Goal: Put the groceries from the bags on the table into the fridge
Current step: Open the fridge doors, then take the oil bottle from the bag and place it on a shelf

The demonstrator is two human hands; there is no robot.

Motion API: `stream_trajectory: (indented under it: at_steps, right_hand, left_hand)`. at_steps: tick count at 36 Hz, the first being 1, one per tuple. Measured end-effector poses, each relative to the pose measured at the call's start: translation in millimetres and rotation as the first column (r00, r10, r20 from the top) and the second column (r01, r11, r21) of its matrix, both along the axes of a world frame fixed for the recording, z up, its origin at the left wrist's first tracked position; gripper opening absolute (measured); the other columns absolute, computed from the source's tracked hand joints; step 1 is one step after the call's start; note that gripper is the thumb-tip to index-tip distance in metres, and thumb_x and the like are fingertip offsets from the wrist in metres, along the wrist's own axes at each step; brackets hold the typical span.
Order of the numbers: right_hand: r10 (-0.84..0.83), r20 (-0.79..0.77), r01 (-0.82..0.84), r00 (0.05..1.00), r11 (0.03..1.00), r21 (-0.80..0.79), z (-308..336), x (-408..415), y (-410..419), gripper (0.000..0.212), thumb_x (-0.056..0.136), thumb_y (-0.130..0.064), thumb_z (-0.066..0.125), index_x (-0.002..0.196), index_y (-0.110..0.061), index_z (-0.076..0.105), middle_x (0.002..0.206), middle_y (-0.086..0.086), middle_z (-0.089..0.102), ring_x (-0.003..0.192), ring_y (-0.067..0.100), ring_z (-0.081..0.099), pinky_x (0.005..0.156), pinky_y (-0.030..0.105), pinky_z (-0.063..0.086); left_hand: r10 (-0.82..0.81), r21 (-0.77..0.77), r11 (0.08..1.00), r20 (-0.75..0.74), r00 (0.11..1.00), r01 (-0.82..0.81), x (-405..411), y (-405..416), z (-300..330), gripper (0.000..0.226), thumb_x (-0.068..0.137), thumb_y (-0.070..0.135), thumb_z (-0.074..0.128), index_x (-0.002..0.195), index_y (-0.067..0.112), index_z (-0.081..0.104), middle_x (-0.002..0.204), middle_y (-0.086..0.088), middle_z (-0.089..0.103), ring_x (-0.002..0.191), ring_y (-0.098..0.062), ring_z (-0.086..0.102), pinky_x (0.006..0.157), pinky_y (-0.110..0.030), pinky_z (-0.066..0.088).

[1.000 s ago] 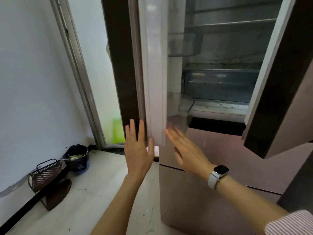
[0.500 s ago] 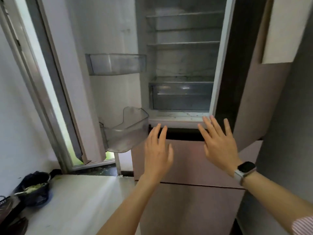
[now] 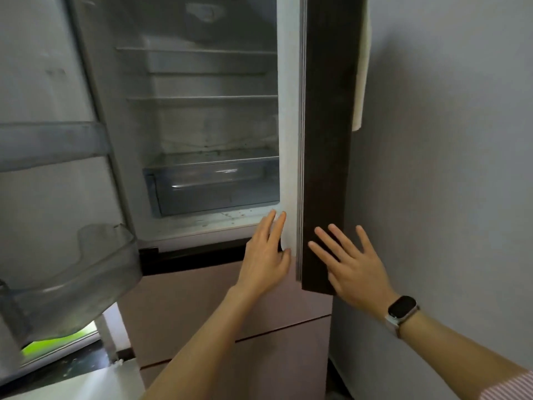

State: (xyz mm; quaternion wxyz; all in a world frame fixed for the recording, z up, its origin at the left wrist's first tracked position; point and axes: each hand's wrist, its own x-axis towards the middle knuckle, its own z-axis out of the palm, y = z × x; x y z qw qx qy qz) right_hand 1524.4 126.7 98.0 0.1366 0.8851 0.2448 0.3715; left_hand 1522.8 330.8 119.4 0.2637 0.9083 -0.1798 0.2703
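Note:
The fridge [image 3: 202, 232] stands open in front of me, its shelves [image 3: 202, 98] bare and a clear drawer [image 3: 213, 183] at the bottom of the upper compartment. The left door [image 3: 43, 168] is swung wide, with clear bins [image 3: 72, 272] on its inside. The right door [image 3: 326, 140] is seen edge-on, dark with a white seal. My left hand [image 3: 265, 255] lies flat on the inner white edge of that door, fingers apart. My right hand [image 3: 352, 264], with a watch on the wrist, rests spread on the door's dark outer side. No groceries or bags are in view.
A grey wall [image 3: 447, 168] rises close on the right, right beside the right door. Pink lower drawers [image 3: 216, 307] of the fridge sit below the open compartment. A window with green light [image 3: 57, 345] shows at the lower left, by the pale floor [image 3: 80, 385].
My view has swung right, from the left door to the right one. Both hands moved off the left door, across the fridge front, and now rest on either side of the right door.

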Motion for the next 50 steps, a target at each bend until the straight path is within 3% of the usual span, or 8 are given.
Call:
stream_trajectory:
  at_steps: [4, 8, 15, 24, 28, 35, 43, 50]
  right_hand:
    - [-0.070, -0.003, 0.069, 0.998, 0.976, 0.206, -10, -16, -34, 0.057, 0.083, -0.030, 0.038, 0.139, -0.022, 0.032, 0.150, 0.003, 0.028, 0.141, 0.023, 0.015, 0.112, 0.055, 0.015]
    - [-0.036, -0.050, 0.057, 0.998, 0.864, 0.500, -6, -27, -55, 0.054, 0.089, -0.022, 0.043, 0.140, -0.012, 0.031, 0.146, 0.009, 0.030, 0.140, 0.028, 0.019, 0.108, 0.042, 0.029]
    - [0.039, -0.222, 0.150, 0.974, 0.624, 0.767, 8, -15, -78, 0.073, 0.093, -0.017, 0.047, 0.145, -0.017, -0.004, 0.154, 0.005, -0.013, 0.144, 0.024, -0.005, 0.117, 0.038, 0.008]
    - [-0.053, -0.351, 0.312, 0.935, 0.597, 0.739, 23, 0, -115, 0.072, 0.093, -0.010, 0.044, 0.146, -0.006, -0.004, 0.156, 0.011, -0.010, 0.144, 0.026, 0.006, 0.115, 0.028, 0.012]
    - [-0.205, -0.257, 0.327, 0.944, 0.665, 0.672, 24, -1, -105, 0.066, 0.089, -0.009, 0.045, 0.146, -0.005, 0.012, 0.155, 0.016, 0.008, 0.143, 0.032, 0.011, 0.116, 0.049, 0.016]
    - [0.152, -0.164, -0.036, 0.975, 0.831, 0.555, 16, -10, -21, 0.053, 0.080, -0.017, 0.032, 0.131, -0.008, 0.044, 0.138, 0.012, 0.047, 0.131, 0.029, 0.039, 0.109, 0.048, 0.029]
    - [0.549, -0.438, -0.220, 0.712, 0.767, 0.603, -41, -23, 126, 0.042, 0.086, -0.023, 0.035, 0.115, -0.008, 0.062, 0.115, 0.010, 0.064, 0.115, 0.030, 0.056, 0.097, 0.047, 0.046]
    - [0.656, -0.695, -0.421, 0.293, 0.741, 0.522, -80, -108, 255, 0.038, 0.096, -0.017, 0.040, 0.133, -0.016, 0.046, 0.135, 0.005, 0.050, 0.125, 0.020, 0.043, 0.101, 0.023, 0.029]
  left_hand:
    - [-0.112, 0.055, 0.992, 0.013, 0.994, 0.112, 10, -31, 1, 0.078, 0.091, 0.034, 0.050, 0.144, 0.042, -0.007, 0.155, 0.011, -0.017, 0.143, -0.010, -0.013, 0.115, -0.039, 0.007]
    - [-0.246, 0.087, 0.966, 0.029, 0.969, 0.242, 15, -67, 3, 0.082, 0.091, 0.039, 0.049, 0.142, 0.038, -0.015, 0.150, 0.019, -0.016, 0.140, -0.001, -0.014, 0.115, -0.031, 0.003]
    - [-0.397, 0.176, 0.903, -0.014, 0.918, 0.393, 26, -123, 9, 0.080, 0.092, 0.033, 0.049, 0.146, 0.028, -0.009, 0.149, 0.020, -0.011, 0.140, -0.002, -0.012, 0.115, -0.030, 0.004]
    - [-0.238, 0.365, 0.890, -0.142, 0.961, 0.274, 49, -160, 16, 0.076, 0.092, 0.028, 0.045, 0.146, 0.037, -0.007, 0.156, 0.003, -0.015, 0.144, -0.022, -0.015, 0.115, -0.051, -0.002]
    - [-0.159, 0.318, 0.934, -0.047, 0.986, 0.166, 42, -152, 19, 0.070, 0.092, 0.023, 0.045, 0.148, 0.031, 0.004, 0.158, -0.003, -0.007, 0.144, -0.024, -0.010, 0.114, -0.053, -0.002]
    - [0.081, 0.143, 0.983, 0.217, 0.973, -0.113, 12, -67, -3, 0.059, 0.079, 0.013, 0.064, 0.134, 0.016, 0.044, 0.145, -0.015, 0.038, 0.135, -0.034, 0.035, 0.103, -0.056, 0.030]
    - [0.542, 0.063, 0.837, 0.052, 0.839, -0.544, -84, 94, -54, 0.047, 0.076, 0.021, 0.051, 0.121, 0.011, 0.057, 0.129, -0.013, 0.056, 0.119, -0.030, 0.054, 0.093, -0.050, 0.044]
    - [0.829, 0.070, 0.548, -0.180, 0.530, -0.834, -247, 191, -116, 0.040, 0.084, 0.022, 0.052, 0.123, 0.015, 0.057, 0.125, -0.002, 0.059, 0.118, -0.022, 0.053, 0.100, -0.044, 0.038]
